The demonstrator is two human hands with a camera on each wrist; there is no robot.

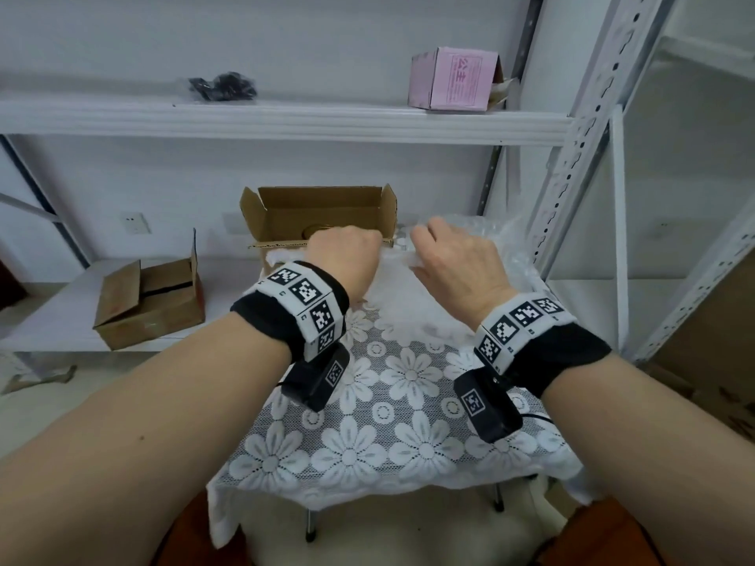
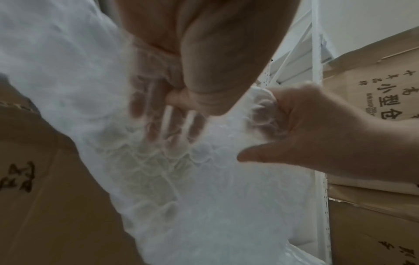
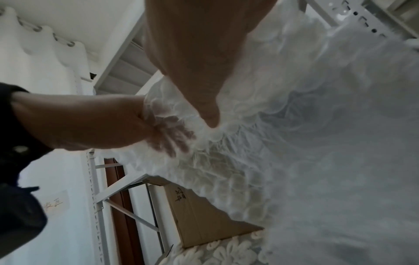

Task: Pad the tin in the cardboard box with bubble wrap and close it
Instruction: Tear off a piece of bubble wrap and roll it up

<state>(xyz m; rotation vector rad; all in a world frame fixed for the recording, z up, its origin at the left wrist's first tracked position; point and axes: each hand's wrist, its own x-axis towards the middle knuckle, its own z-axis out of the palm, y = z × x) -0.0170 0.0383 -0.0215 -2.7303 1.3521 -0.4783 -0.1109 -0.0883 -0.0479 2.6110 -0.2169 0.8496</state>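
Note:
An open cardboard box (image 1: 322, 210) stands at the far end of the lace-covered table (image 1: 384, 426), its flaps up. A round tin (image 1: 313, 230) shows only partly inside it. A sheet of bubble wrap (image 1: 486, 243) lies bunched to the box's right and stretches between both hands. My left hand (image 1: 343, 247) is fisted at the box's front edge and pinches the wrap (image 2: 204, 179) between thumb and fingers (image 2: 165, 118). My right hand (image 1: 449, 253) grips the same sheet, seen in the left wrist view (image 2: 317, 136). In the right wrist view, the wrap (image 3: 306, 143) covers my fingers.
A smaller brown box (image 1: 151, 304) sits on the low shelf at left. A pink box (image 1: 453, 79) and a black bundle (image 1: 222, 87) are on the upper shelf. Perforated metal uprights (image 1: 572, 157) stand close on the right, with large printed cartons (image 2: 374, 93) behind them.

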